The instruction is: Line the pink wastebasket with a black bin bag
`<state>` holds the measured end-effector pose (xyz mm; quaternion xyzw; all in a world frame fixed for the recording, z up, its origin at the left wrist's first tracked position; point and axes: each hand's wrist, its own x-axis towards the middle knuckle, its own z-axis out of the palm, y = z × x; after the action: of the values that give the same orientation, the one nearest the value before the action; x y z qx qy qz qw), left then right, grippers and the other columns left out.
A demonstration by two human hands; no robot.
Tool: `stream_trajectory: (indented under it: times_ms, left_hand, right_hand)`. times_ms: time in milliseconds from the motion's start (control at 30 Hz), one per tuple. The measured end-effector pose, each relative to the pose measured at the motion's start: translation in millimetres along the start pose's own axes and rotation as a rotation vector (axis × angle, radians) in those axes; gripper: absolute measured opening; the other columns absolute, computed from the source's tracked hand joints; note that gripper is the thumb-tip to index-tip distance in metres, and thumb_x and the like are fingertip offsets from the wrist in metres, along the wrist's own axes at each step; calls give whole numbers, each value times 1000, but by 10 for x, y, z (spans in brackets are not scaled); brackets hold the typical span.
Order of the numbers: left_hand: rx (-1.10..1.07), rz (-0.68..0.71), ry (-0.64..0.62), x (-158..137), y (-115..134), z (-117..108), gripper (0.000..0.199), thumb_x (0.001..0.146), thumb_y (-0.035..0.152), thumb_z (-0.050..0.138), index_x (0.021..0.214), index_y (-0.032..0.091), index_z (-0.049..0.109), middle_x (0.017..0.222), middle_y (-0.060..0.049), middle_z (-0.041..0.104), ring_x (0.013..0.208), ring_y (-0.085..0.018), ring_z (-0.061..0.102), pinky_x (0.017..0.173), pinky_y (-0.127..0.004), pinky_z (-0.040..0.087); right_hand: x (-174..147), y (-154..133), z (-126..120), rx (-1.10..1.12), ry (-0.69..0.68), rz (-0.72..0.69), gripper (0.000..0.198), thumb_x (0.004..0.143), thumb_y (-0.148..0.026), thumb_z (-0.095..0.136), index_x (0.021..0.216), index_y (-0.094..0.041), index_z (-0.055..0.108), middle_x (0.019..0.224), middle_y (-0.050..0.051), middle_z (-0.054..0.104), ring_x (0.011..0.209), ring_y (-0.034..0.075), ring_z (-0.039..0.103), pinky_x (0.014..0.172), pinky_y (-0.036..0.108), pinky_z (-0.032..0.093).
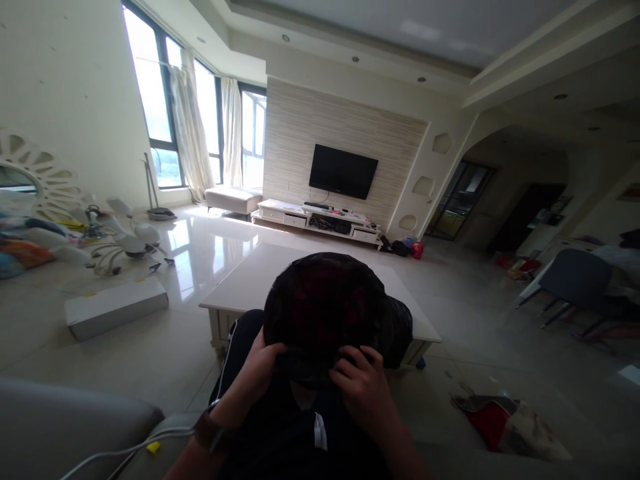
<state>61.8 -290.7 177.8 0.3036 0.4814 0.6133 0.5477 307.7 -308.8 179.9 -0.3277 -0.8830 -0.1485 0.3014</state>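
A black bag (pixel 397 327) sits between the person and the white table (pixel 237 280), covering the middle of the table's near edge and reaching toward its near right corner. Its round mouth tips toward the head camera. The left hand (pixel 260 370) grips the rim on the near left, thumb lapped over it; the right hand (pixel 363 380) has its fingers curled on the near right of the same rim. Set apart like this, the two hands seem to spread the mouth and steady soft, slack walls — judging by the crinkled right side.

Inside, dark red patches show, but it is too dim to say whether they are contents or lining. The left fingers are mostly out of sight behind the rim. I cannot tell whether the bag bears on the tabletop, the lap or only the hands — its underside is hidden. A white cable (pixel 170 432) runs out of frame at lower left.
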Motion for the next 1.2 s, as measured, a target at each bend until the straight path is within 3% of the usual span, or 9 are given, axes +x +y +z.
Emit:
stream_trajectory:
  times_ms: [100,167,333,433,533,700,833,933,1200]
  left_hand:
    - [-28,97,127,186,-187,-136,52,61,11,78,111,22,70,97,-2,75,87,-23,70,75,-32,58]
    - [5,167,157,286,-273,-257,44,62,16,81,104,22,71,94,-1,75,91,-25,70,81,-35,58]
    - [184,283,167,358,-288,-506,30,60,28,87,85,23,73,78,-1,73,85,-30,69,83,-41,56]
    - [276,305,165,325,-235,-563,29,57,34,89,80,23,75,78,-3,74,86,-33,68,85,-44,55]
    - [298,321,117,290,-229,-573,27,60,37,89,80,23,77,80,-4,76,88,-35,69,86,-45,56]
    - [373,391,-12,256,-270,-550,20,69,35,85,85,24,80,89,-7,80,98,-39,72,96,-50,57]
    - [341,468,-130,241,-300,-514,36,73,27,81,108,24,84,128,-9,78,135,-39,61,124,-53,39]
    - [360,512,-243,226,-335,-488,48,79,20,75,126,27,80,146,-8,68,144,-36,55,128,-54,33]
    - [422,514,-325,163,-290,-421,49,87,18,68,134,30,74,152,-8,63,144,-34,56,127,-54,35]
  right_hand:
    - [4,-26,14,102,-180,135,68,83,-22,83,145,-31,56,131,4,74,142,32,53,114,51,28]
    - [-9,-36,-44,165,-209,151,85,79,-31,88,154,-29,47,145,7,67,145,35,51,115,53,32]
    - [-78,39,-262,247,122,129,42,92,-18,71,133,-25,61,129,11,72,126,29,64,103,47,50]
    - [-77,194,-389,249,405,316,28,95,-18,67,123,-24,66,117,11,70,112,26,65,96,45,54]
    - [-39,381,-488,355,546,539,23,97,-29,66,120,-23,68,118,12,69,110,26,65,92,43,55]
    - [59,571,-597,698,460,811,39,97,-50,66,128,-25,66,137,12,68,118,27,66,99,43,53]
    - [118,626,-643,842,290,839,43,84,-56,80,110,-23,75,107,8,77,100,26,70,87,37,54]
    - [129,688,-629,890,282,908,42,77,-59,85,86,-20,75,79,4,71,76,20,64,69,31,49]
    - [18,912,-612,909,193,980,47,71,-60,87,92,-19,77,76,3,68,74,20,60,68,31,46]
